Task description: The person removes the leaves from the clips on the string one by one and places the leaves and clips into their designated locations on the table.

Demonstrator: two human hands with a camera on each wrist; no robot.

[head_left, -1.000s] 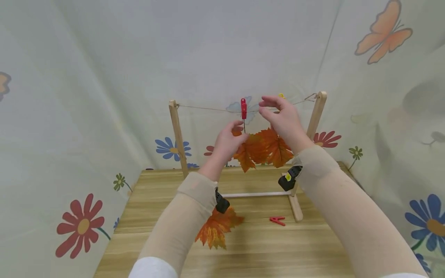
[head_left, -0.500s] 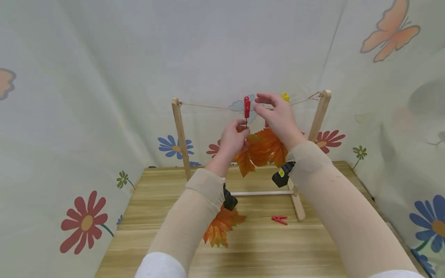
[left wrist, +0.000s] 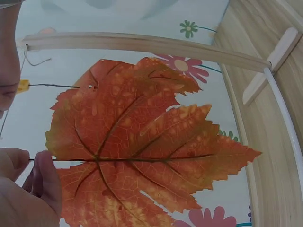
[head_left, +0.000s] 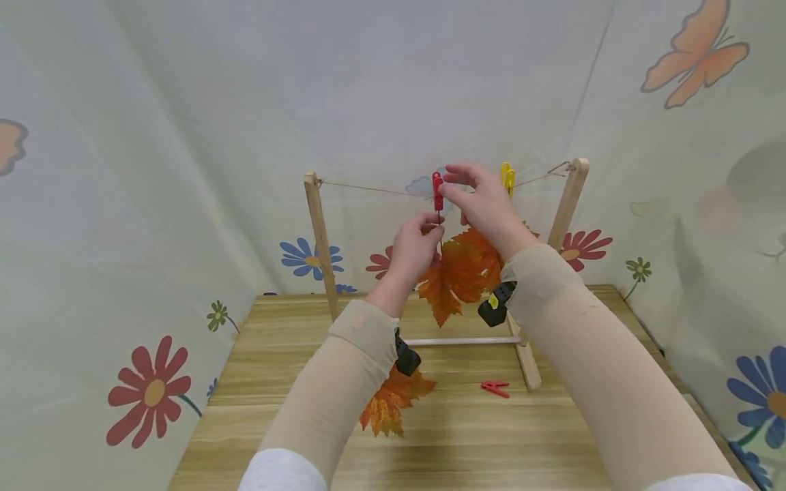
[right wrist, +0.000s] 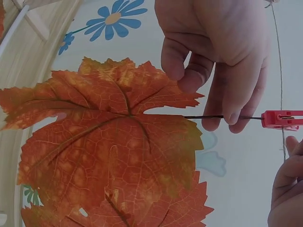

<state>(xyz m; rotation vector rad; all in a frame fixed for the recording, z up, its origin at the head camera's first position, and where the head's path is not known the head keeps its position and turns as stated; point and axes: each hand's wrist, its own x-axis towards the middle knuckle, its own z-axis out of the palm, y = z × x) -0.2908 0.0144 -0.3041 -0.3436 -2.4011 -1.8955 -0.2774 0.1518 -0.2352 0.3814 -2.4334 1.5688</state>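
My left hand (head_left: 416, 247) pinches the thin dark stem of an orange maple leaf (left wrist: 137, 142) between thumb and fingers. At the stem's top, a red clothespin (head_left: 438, 191) sits on the string (head_left: 368, 189); in the right wrist view its jaws meet the stem end. My right hand (head_left: 485, 206) is beside the clothespin, fingers loosely bent, thumb tip close to its side; whether they touch is unclear. A second maple leaf (head_left: 485, 249) hangs to the right, partly behind my right hand, below a yellow clothespin (head_left: 508, 179).
A wooden stand holds the string between its left post (head_left: 321, 239) and right post (head_left: 568, 204), with a white crossbar (head_left: 460, 341) low down. On the table (head_left: 295, 389) lie another maple leaf (head_left: 393, 402), partly under my left forearm, and a red clothespin (head_left: 495, 389).
My right hand has moved left, up to the red clothespin. My left hand stays at the stem, while the leaf below has swung slightly and hangs lower. More of the yellow clothespin shows.
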